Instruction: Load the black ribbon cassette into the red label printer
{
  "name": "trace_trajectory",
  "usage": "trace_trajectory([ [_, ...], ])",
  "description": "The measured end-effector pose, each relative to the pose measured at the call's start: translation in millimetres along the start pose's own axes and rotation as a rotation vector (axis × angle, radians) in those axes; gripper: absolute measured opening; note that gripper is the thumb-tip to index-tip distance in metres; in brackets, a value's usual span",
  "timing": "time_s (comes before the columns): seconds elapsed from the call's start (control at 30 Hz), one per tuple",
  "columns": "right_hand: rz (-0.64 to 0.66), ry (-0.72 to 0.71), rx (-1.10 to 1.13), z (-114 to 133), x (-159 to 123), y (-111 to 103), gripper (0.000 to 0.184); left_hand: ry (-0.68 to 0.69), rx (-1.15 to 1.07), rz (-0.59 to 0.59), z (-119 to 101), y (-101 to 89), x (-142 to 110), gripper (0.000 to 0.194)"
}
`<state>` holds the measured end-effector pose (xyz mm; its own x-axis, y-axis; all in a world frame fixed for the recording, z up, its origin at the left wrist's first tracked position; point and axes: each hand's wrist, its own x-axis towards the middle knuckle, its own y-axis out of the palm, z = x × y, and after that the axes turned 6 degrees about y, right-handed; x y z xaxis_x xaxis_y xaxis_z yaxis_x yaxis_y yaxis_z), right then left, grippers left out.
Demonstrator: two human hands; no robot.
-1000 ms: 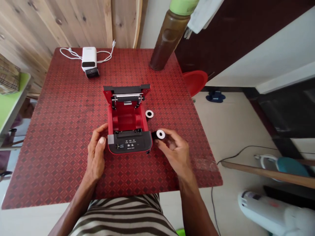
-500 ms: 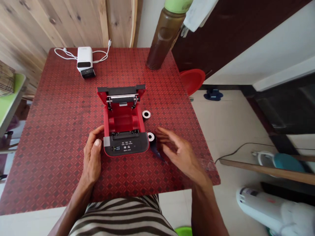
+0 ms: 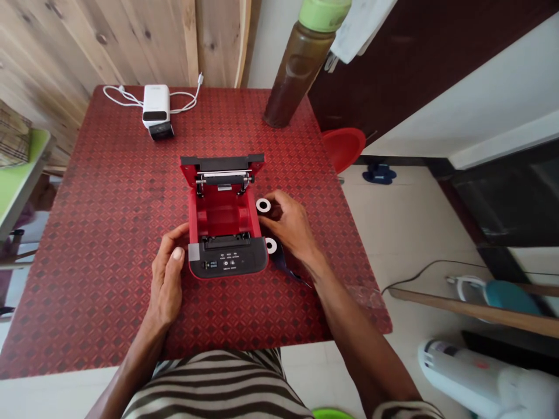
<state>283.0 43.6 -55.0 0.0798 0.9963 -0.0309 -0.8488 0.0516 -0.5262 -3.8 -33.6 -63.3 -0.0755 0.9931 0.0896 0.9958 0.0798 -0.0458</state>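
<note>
A red and black label printer [image 3: 229, 256] rests on the table with its lid [image 3: 222, 166] raised and its red inner bay exposed. My left hand [image 3: 168, 273] is curled against the printer's left side, fingertips partly hidden by the casing. At the printer's right side, the thumb and fingers of my right hand [image 3: 290, 224] close around the farther ribbon roll [image 3: 263, 205], which shows a white end and dark core hole. A second ribbon roll [image 3: 271, 246] lies nearer me against the printer's front right corner, a dark strip of film trailing from it under my right wrist.
A white device [image 3: 156, 105] with a white cable stands at the far left of the red patterned table [image 3: 109, 233]. Toward the far right edge rises a tall brown bottle [image 3: 292, 75] with a green lid. A red basin [image 3: 345, 148] sits beyond the table's right edge.
My right hand has moved away from me, from beside the nearer ribbon roll to the farther one, and its fingers have closed on it. My left hand stays at the printer.
</note>
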Motion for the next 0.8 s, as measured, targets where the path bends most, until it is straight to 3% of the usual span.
trace_trajectory([
  [0.13, -0.080, 0.015, 0.010, 1.0, -9.7, -9.8, 0.024, -0.010, -0.017, 0.001, -2.7, 0.1, -0.9, 0.060],
  [0.27, -0.171, 0.023, 0.104, 16.1, -31.2, -44.6, 0.029, -0.002, 0.008, 0.040, -8.7, -0.9, -0.8, 0.060],
  [0.37, -0.086, -0.037, 0.273, 37.0, -51.2, -76.7, 0.031, -0.001, 0.037, 0.045, -13.6, -0.8, 0.3, 0.057],
  [0.47, 0.114, -0.131, 0.365, 60.4, -63.5, -95.1, 0.032, -0.005, 0.047, 0.042, -16.5, 0.1, 1.5, 0.057],
  [0.53, 0.280, -0.157, 0.386, 75.1, -64.4, -94.3, 0.040, 0.001, 0.050, 0.040, -17.0, 0.5, 1.8, 0.058],
  [0.63, 0.465, -0.119, 0.347, 93.1, -57.3, -76.4, 0.041, 0.005, 0.057, 0.042, -17.0, 0.8, 1.1, 0.059],
  [0.8, 0.394, -0.112, 0.141, 109.2, -40.2, -38.5, 0.025, 0.001, 0.040, 0.048, -18.2, 1.4, -1.1, 0.056],
])
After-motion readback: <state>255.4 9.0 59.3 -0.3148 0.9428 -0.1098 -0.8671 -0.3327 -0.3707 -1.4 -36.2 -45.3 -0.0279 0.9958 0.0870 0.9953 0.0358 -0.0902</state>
